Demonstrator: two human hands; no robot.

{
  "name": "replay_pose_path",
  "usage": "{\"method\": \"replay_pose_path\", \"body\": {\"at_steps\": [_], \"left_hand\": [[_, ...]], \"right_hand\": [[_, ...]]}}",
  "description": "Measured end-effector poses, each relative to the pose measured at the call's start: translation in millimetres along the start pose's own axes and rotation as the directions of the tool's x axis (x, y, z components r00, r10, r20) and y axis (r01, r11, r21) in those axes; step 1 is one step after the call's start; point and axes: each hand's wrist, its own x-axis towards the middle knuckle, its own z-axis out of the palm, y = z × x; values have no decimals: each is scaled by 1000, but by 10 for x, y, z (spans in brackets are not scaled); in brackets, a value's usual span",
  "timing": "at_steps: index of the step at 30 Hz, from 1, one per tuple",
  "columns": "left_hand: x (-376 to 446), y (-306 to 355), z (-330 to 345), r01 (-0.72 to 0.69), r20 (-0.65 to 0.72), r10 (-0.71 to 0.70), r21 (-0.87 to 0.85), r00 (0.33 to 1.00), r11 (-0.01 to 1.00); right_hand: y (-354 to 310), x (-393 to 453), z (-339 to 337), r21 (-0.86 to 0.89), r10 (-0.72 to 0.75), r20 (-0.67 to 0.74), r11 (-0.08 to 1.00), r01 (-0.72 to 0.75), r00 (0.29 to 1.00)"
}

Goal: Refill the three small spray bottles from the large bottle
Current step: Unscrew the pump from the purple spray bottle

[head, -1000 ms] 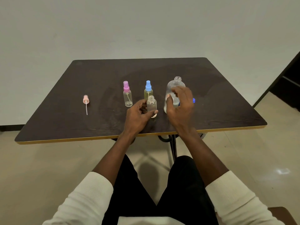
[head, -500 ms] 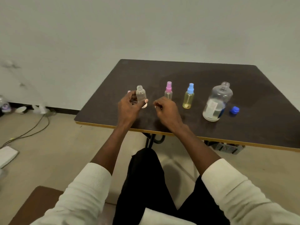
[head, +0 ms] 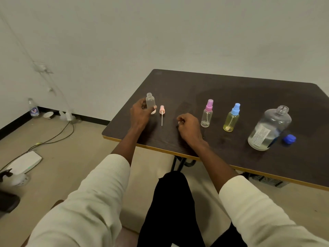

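Note:
My left hand [head: 140, 113] grips a small clear bottle [head: 150, 102] with no cap, upright at the table's left side. Its pink spray cap with tube [head: 162, 112] lies on the table just right of it. My right hand [head: 188, 128] rests on the table with curled fingers, holding nothing that I can see. To its right stand a pink-capped clear spray bottle [head: 207, 114] and a blue-capped bottle of yellow liquid [head: 231, 118]. The large clear bottle [head: 269, 128], uncapped and partly filled, stands at the far right with its blue cap [head: 289, 139] beside it.
The dark table [head: 231, 86] has a yellow front edge. On the floor to the left lie a cable [head: 58, 134], a white flat box [head: 25, 162], a plastic bottle [head: 33, 107] and a small bowl [head: 48, 114] by the wall.
My left hand carried the uncapped small bottle leftward to beside the pink spray cap. My right hand left the large bottle and came down curled on the table. The view swung left.

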Motion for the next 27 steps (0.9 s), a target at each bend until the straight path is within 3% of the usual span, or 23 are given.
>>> {"method": "replay_pose_path", "body": {"at_steps": [19, 27], "left_hand": [[128, -92, 116, 26, 93, -27, 10, 995, 1000], [46, -12, 76, 77, -29, -76, 18, 997, 997]], "right_hand": [[68, 16, 12, 65, 31, -16, 997, -30, 999], [35, -1, -25, 90, 61, -3, 994, -61, 998]]}}
